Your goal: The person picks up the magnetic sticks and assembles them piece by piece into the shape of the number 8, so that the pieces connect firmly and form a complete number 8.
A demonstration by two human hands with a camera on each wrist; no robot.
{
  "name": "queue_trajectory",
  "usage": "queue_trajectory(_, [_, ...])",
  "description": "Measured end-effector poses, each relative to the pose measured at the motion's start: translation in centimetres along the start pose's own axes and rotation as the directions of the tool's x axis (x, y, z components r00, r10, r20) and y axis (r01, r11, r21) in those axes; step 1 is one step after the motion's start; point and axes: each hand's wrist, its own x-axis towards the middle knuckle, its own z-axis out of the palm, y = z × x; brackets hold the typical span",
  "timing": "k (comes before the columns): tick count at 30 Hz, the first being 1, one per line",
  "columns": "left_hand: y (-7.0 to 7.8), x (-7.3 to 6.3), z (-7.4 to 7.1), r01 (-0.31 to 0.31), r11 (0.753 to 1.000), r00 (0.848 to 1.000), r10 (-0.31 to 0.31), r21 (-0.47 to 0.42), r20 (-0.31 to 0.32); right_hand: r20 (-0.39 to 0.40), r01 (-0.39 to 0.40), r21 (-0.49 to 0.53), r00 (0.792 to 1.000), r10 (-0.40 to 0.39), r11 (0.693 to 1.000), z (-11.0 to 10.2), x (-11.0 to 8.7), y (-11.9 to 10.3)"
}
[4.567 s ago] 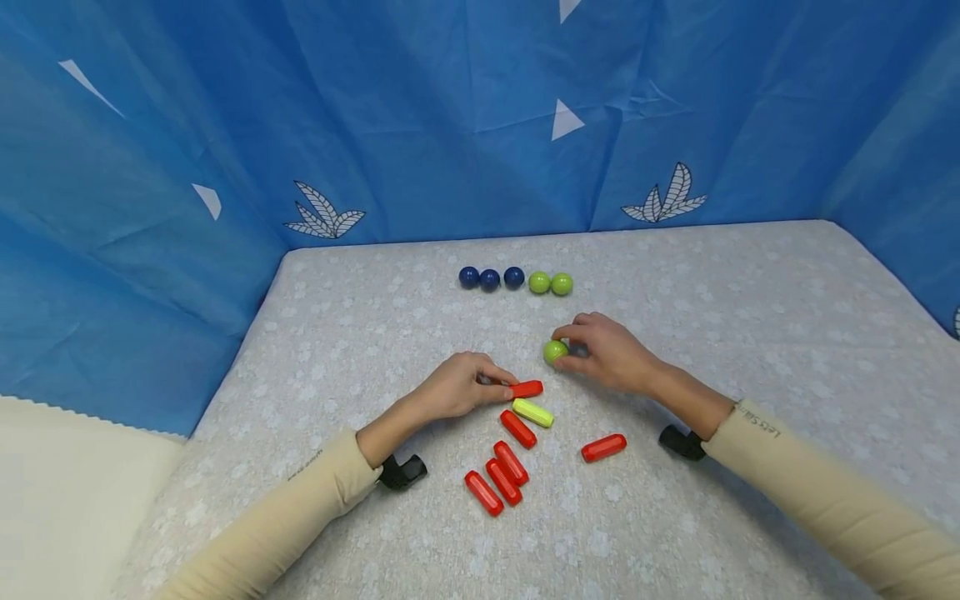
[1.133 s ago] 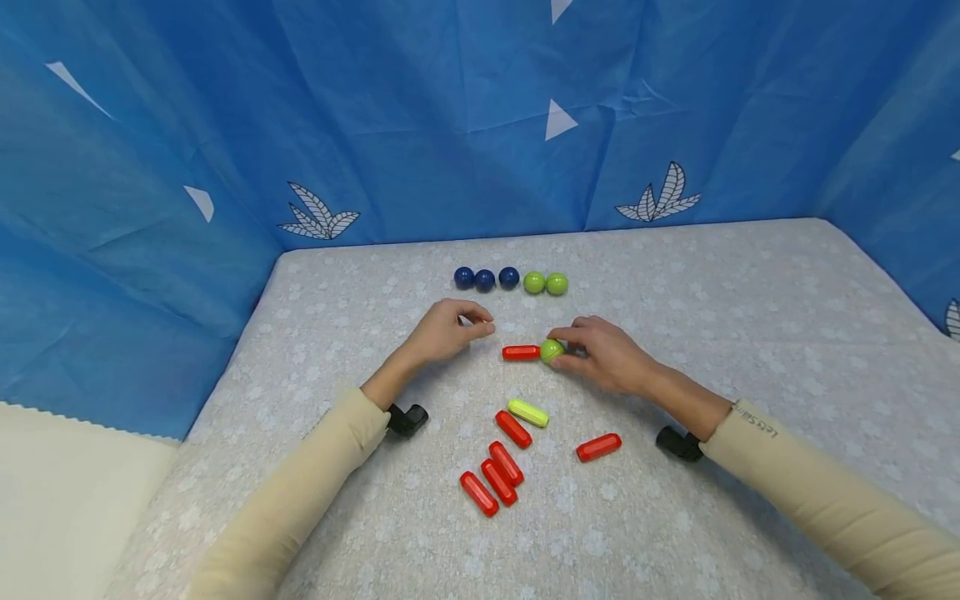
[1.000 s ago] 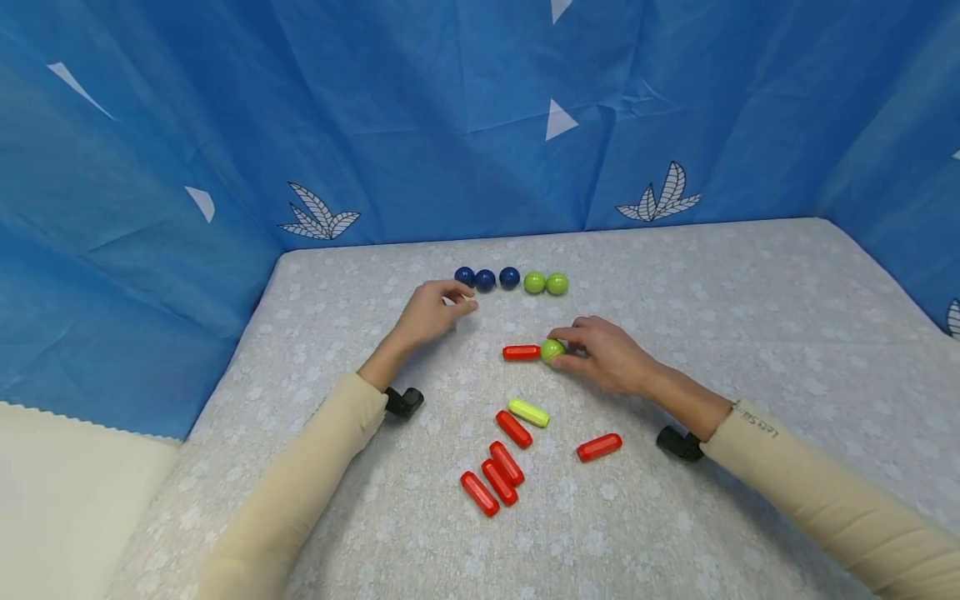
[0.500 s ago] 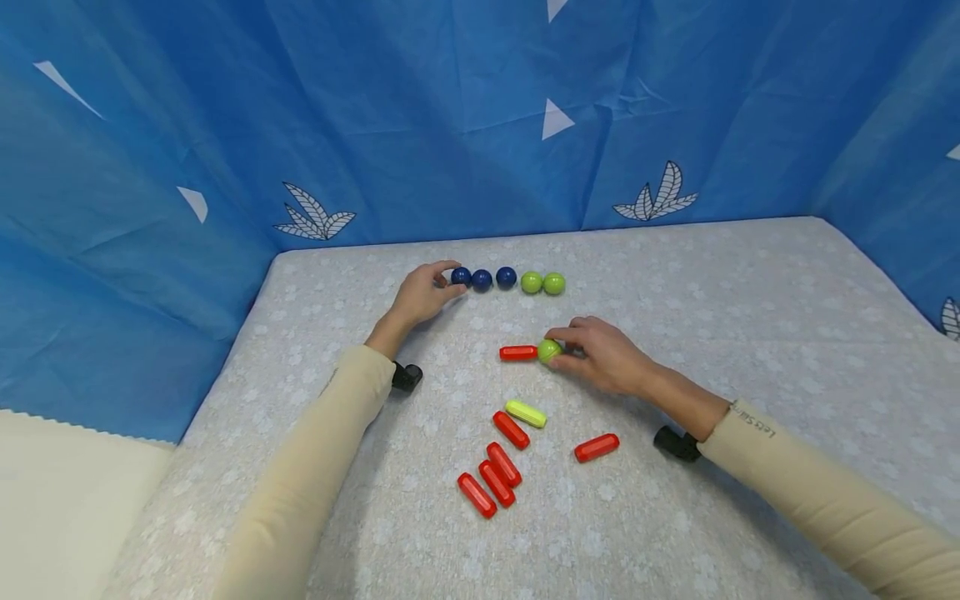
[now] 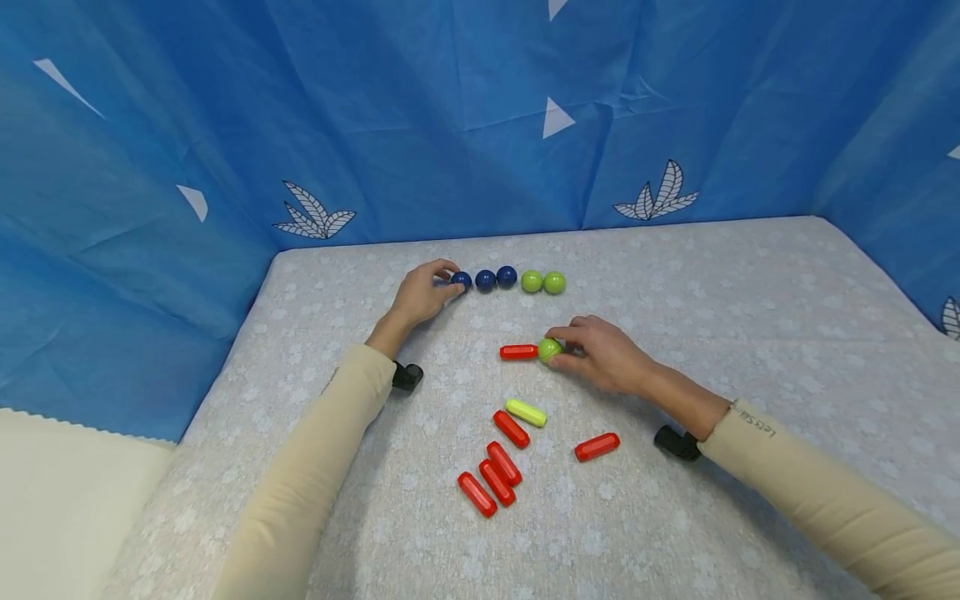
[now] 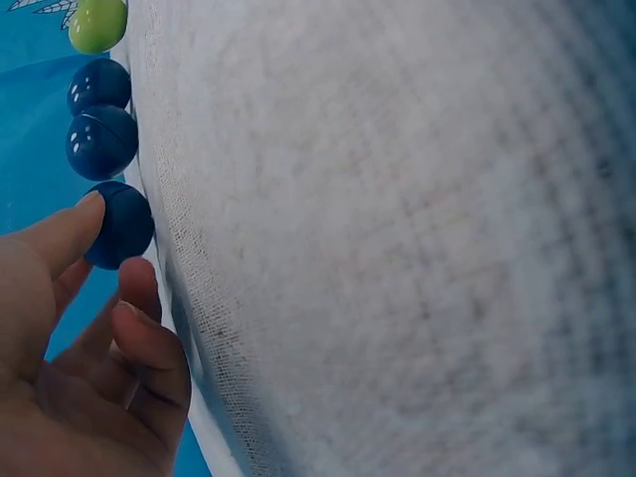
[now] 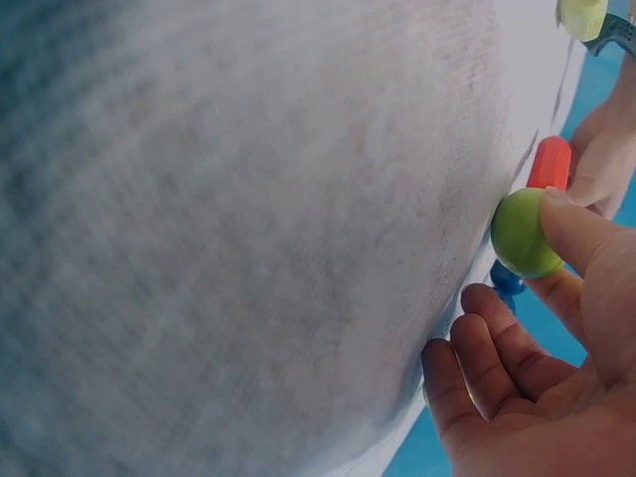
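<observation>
Head view: hands (image 5: 420, 293) (image 5: 606, 355) pinch a blue ball (image 5: 462, 280) and green ball (image 5: 549, 349), both partly hidden.

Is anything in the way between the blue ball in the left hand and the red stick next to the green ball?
Nothing I can see: between the left hand, which pinches the blue ball, and the red stick beside the green ball, only tablecloth shows.

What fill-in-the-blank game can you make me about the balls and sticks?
The left hand pinches a dark ball coloured ____.
The right hand pinches a bright ball coloured ____.
The stick nearest the bright ball is ____.
Counting the pinched dark one, the back row has ____ balls.

Missing words: blue; green; red; five.
</observation>
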Motion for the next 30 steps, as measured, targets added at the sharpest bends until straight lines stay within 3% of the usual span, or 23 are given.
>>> queue_trajectory(10, [-0.2,-0.2,0.0,0.011,1.000,1.000,-0.011,-0.002,0.019,0.000,-0.008,0.007,1.000,0.008,1.000,0.1,-0.1,0.0])
queue_trajectory(15, [0.0,-0.7,0.0,0.014,1.000,0.998,-0.015,0.018,0.057,0.007,-0.014,0.006,1.000,0.014,1.000,0.1,0.0,-0.1])
queue_trajectory(23, [0.3,-2.7,-0.1,-0.001,0.998,0.994,0.007,-0.061,0.108,0.010,-0.022,-0.003,1.000,0.022,1.000,0.0,0.0,-0.1])
queue_trajectory(30, [1.3,-5.2,-1.1,-0.064,0.994,0.980,0.080,-0.091,0.180,0.015,-0.031,-0.005,0.999,0.031,1.000,-0.1,0.0,0.0])
